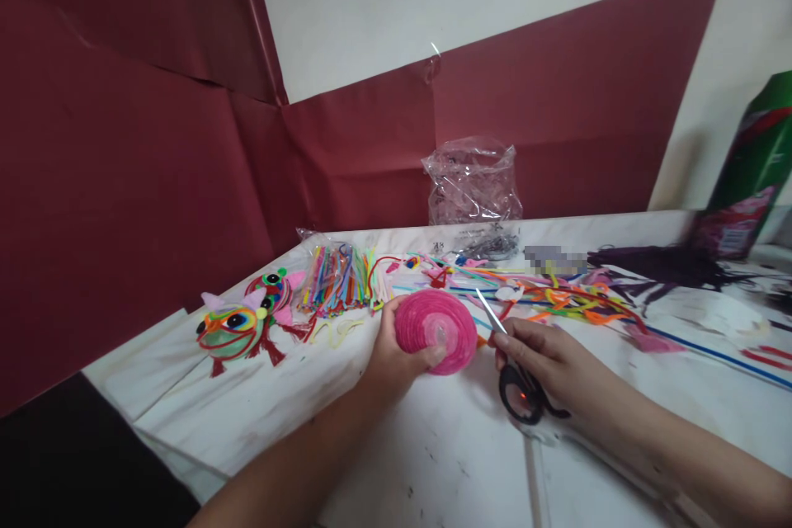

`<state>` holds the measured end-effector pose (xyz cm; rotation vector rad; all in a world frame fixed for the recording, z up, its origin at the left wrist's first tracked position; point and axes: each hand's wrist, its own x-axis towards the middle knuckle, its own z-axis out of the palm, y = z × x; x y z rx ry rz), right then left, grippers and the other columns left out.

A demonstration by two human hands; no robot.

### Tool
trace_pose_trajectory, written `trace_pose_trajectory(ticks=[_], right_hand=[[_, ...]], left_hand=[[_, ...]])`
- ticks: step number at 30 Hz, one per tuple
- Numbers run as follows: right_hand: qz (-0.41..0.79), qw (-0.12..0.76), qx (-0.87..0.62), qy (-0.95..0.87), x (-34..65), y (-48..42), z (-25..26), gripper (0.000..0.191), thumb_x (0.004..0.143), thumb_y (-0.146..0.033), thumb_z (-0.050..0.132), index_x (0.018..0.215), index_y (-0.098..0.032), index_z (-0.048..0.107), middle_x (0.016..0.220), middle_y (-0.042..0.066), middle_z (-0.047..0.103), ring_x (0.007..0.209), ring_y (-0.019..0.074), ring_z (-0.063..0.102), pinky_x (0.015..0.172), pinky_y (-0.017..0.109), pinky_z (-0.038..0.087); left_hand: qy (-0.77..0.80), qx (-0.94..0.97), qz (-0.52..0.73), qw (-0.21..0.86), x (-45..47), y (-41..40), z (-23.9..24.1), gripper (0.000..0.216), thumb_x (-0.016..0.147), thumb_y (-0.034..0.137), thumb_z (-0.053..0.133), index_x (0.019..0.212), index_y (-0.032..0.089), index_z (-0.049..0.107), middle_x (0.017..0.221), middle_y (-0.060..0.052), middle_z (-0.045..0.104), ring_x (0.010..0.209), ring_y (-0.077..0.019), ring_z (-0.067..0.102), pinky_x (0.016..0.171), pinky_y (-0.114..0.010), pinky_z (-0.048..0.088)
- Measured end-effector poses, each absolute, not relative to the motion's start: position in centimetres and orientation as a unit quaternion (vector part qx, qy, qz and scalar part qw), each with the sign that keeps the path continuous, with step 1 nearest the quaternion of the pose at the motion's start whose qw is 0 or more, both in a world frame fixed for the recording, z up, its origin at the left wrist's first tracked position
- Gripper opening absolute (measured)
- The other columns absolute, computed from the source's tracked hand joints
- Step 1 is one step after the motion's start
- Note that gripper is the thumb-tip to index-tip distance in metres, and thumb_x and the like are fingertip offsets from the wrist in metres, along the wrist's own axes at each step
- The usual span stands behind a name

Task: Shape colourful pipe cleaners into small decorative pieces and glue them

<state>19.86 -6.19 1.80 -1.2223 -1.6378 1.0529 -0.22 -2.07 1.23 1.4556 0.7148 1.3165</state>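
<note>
My left hand [396, 351] grips a round pink dome [435, 330] wound from fuzzy pipe cleaners, thumb on its front and fingers behind. My right hand [544, 359] is closed on scissors [516, 375] with black handles. Their silver blades point up and left, close to the dome's right edge. Both hands are above a white table [445, 445].
Two colourful pipe-cleaner animal figures [238, 326] stand at the left. A bundle of coloured pipe cleaners [337, 276] and loose strands [557, 293] lie behind the hands. A clear plastic bag [473, 181] stands by the red wall, a green box [751, 173] at far right.
</note>
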Motion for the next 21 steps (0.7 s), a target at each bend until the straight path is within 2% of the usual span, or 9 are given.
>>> trace_pose_trajectory(ticks=[5, 10, 14, 21], right_hand=[[0.388, 0.415, -0.494, -0.658, 18.6, -6.4, 0.4, 0.036, 0.081, -0.052, 0.043, 0.066, -0.02, 0.04, 0.046, -0.006, 0.047, 0.034, 0.0064, 0.038, 0.033, 0.018, 0.026], [0.374, 0.393, -0.495, -0.679, 18.2, -6.7, 0.2, 0.033, 0.084, -0.048, 0.04, 0.066, -0.02, 0.041, 0.047, -0.005, 0.049, 0.038, 0.0075, 0.038, 0.036, 0.019, 0.027], [0.312, 0.378, -0.484, -0.725, 18.2, -6.8, 0.2, 0.035, 0.084, -0.046, 0.041, 0.062, -0.018, 0.045, 0.053, -0.003, 0.047, 0.049, 0.0101, 0.043, 0.048, 0.022, 0.035], [0.311, 0.355, -0.491, -0.733, 18.0, -6.9, 0.1, 0.035, 0.085, -0.047, 0.039, 0.065, -0.019, 0.046, 0.053, -0.003, 0.049, 0.049, 0.0111, 0.044, 0.048, 0.023, 0.036]], left_hand=[[0.281, 0.613, 0.511, 0.533, 0.2, -2.3, 0.8, 0.072, 0.051, 0.019, 0.075, 0.113, 0.019, 0.037, 0.106, -0.007, 0.054, 0.095, -0.0218, 0.054, 0.082, -0.033, 0.044], [0.294, 0.607, 0.503, 0.541, 0.0, -1.9, 0.5, 0.059, 0.059, 0.02, 0.069, 0.111, 0.018, 0.041, 0.102, -0.006, 0.057, 0.092, -0.0206, 0.055, 0.081, -0.032, 0.043], [0.332, 0.605, 0.493, 0.53, 0.0, -1.7, 0.5, 0.059, 0.056, 0.016, 0.069, 0.109, 0.019, 0.044, 0.097, -0.004, 0.058, 0.087, -0.0195, 0.056, 0.076, -0.029, 0.044], [0.357, 0.589, 0.476, 0.547, 0.2, -1.6, 0.5, 0.056, 0.052, 0.007, 0.063, 0.104, 0.019, 0.044, 0.085, -0.001, 0.057, 0.07, -0.0138, 0.054, 0.061, -0.023, 0.044]])
